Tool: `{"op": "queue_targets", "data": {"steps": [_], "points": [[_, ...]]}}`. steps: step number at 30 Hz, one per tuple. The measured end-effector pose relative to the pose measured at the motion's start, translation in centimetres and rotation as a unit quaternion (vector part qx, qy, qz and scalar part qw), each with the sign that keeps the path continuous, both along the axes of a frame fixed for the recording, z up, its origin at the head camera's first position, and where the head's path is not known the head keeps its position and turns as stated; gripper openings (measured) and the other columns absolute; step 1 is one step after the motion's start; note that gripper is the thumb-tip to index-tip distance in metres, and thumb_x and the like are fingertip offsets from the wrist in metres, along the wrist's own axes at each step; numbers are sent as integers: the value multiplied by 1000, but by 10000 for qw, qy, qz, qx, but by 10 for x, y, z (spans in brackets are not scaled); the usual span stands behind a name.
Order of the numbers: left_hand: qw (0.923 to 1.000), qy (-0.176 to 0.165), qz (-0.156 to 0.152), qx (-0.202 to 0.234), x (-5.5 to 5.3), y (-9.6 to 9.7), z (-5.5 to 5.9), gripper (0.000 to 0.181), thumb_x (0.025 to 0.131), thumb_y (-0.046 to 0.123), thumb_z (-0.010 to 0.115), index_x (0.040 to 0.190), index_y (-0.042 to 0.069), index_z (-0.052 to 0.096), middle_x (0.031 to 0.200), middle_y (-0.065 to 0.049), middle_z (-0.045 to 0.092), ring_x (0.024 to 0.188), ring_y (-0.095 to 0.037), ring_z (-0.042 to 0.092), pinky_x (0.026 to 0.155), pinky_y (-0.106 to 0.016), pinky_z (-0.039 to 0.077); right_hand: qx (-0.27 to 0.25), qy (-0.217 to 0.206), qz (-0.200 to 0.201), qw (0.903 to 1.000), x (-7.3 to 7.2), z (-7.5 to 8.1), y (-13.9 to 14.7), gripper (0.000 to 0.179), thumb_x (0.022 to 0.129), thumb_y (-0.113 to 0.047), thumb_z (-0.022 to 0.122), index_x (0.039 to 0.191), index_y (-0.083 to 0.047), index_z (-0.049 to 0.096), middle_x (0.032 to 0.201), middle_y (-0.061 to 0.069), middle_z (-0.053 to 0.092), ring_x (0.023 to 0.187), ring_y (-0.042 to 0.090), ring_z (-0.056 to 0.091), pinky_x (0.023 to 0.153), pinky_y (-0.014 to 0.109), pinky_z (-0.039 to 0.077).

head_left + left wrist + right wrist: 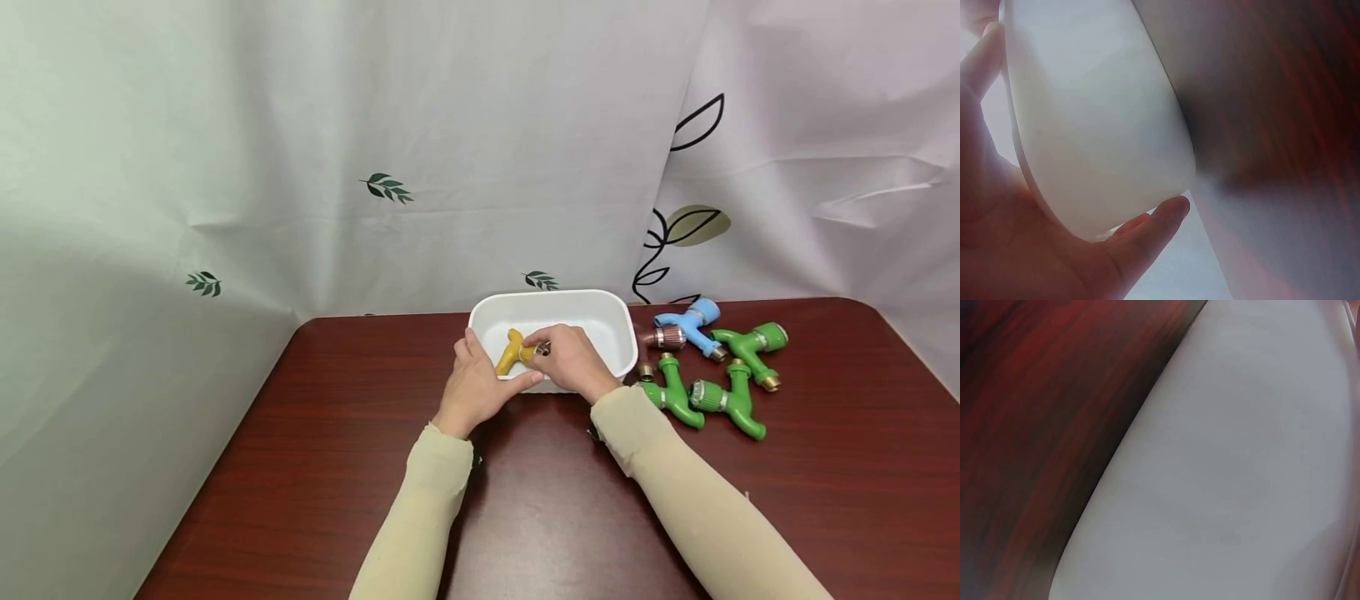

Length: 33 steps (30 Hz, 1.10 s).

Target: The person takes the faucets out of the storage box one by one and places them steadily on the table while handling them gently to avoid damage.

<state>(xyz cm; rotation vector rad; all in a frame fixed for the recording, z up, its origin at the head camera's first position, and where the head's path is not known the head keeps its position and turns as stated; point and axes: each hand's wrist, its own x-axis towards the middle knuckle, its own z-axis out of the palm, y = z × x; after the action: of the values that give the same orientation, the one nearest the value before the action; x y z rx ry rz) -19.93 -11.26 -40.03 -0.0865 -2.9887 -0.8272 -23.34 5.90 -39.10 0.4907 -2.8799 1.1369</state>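
Observation:
A yellow plastic tap (510,352) lies tilted inside a white tub (600,312), low near its left front corner. My right hand (573,358) reaches over the front rim and pinches the tap's right end, where a bit of metal shows. My left hand (474,385) holds the tub's left front corner, its thumb along the front rim and its fingers along the left side. In the left wrist view, that hand (1054,250) spans the tub's outer wall (1097,125). The right wrist view shows the tub's wall (1210,462), with the fingertips out of sight.
Right of the tub lie a brown tap (660,339), a blue tap (692,323) and several green taps, one (753,343) at the far right. The dark red table (337,467) extends left and forward. A pale leaf-print curtain (450,167) hangs behind it.

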Motion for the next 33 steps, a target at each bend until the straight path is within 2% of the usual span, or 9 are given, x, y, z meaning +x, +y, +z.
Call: {"op": "queue_targets", "data": {"steps": [13,18,27,33], "points": [[10000,-42,-6,5,1,-1,1,135,76,68,75,155,-12,2,145,-29,29,120,-43,51,91,-46,51,-50,102,-171,9998,2,2,1,31,84,-9,68,113,-11,78,104,5,75,68,17,52,65,31,42],[10000,-86,1,24,1,-1,1,135,76,69,74,156,-11,2,147,-29,27,122,-43,49,92,-47,51,-99,274,-243,9993,3,3,2,35,82,-5,64,113,-10,78,104,5,75,69,19,51,66,31,42],[10000,-40,-11,40,1,-1,0,135,76,69,75,156,-11,2,146,-29,28,120,-43,50,90,-47,51,-270,504,-253,9980,4,2,5,30,84,-9,69,112,-10,79,88,4,74,62,16,47,63,31,41],[10000,7,-5,42,0,-1,0,135,75,68,76,155,-11,2,145,-30,29,119,-44,51,91,-48,51,-355,573,-361,9971,5,3,7,29,84,-12,71,112,-11,79,94,6,76,75,18,62,70,36,48]]}}
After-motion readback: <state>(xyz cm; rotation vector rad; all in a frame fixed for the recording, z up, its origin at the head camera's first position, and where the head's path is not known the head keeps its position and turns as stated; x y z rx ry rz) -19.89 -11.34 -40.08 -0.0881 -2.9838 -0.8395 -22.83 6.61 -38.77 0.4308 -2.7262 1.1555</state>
